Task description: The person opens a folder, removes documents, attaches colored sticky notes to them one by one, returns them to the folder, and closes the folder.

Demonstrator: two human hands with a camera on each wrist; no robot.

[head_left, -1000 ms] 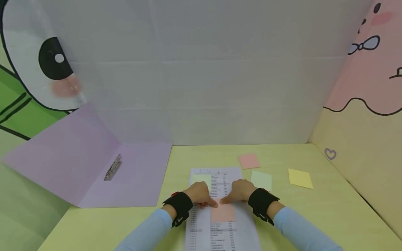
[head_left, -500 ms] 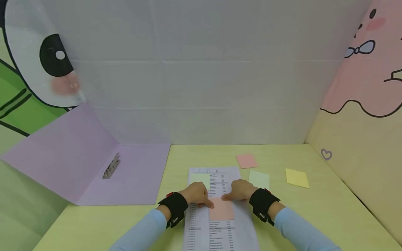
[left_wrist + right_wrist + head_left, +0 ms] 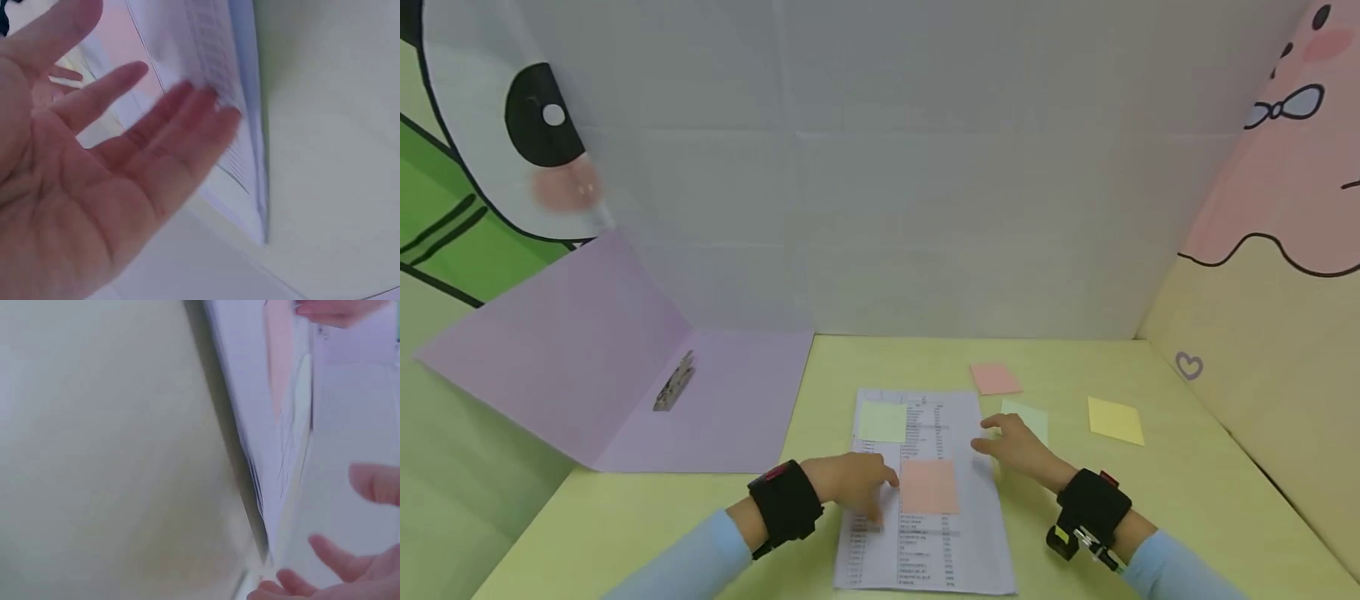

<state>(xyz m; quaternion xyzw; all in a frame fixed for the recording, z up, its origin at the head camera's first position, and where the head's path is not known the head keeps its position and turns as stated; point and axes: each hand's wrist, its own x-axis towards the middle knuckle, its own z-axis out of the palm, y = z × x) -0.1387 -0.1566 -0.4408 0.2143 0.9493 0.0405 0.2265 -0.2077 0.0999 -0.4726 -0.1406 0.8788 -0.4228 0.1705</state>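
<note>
A stack of printed sheets lies on the table, with a pink sticky note near its middle and a pale green sticky note at its upper left. Over the sheets' left side hangs my left hand, fingers loosely spread beside the pink note and holding nothing. My right hand is at the stack's right edge, fingers relaxed, partly covering a loose green note. In the right wrist view, the fingers of the right hand show apart from the sheets' edge.
An open purple folder with a metal clip stands at the left. Toward the back right of the table lie a pink note and a yellow note. A white wall rises behind.
Both thumbs have left the top edge of the pink note on the sheets. My left hand has drawn back leftward, my right hand rightward and outward. The pink note stays on the page.
</note>
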